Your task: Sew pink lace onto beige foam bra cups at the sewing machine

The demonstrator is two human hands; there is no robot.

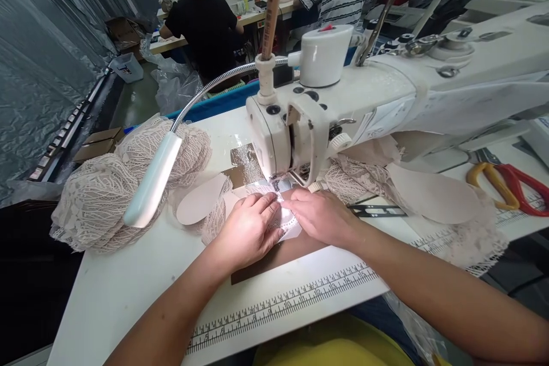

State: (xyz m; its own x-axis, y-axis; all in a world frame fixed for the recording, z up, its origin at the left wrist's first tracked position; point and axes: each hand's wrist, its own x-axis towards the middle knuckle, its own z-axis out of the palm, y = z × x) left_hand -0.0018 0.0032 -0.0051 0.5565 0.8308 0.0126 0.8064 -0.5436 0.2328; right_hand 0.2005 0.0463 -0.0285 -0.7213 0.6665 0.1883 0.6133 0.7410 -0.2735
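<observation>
While both hands press it flat, lace fabric lies beneath the grip, fingertips seemingly together.

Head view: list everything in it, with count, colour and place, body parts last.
Sewing machine: 1, white, centre to right
Worked fabric: 1 visible area, pale, under fingertips
Lamp: 1, white and pale green, left of machine
Lace heap: count unclear, beige, table's left
Oval pieces: 2, beige, either side of hands
Scissor handles: yellow and red, right; pairs unclear
Slim tool: 1, black, right of hands
Table: 1, white, black scale along front
Bin: 1, whitish, back left
Co-workers: 2, black top and striped top, background
Left hand: 1, bare, on fabric
Right hand: 1, bare, on fabric
</observation>
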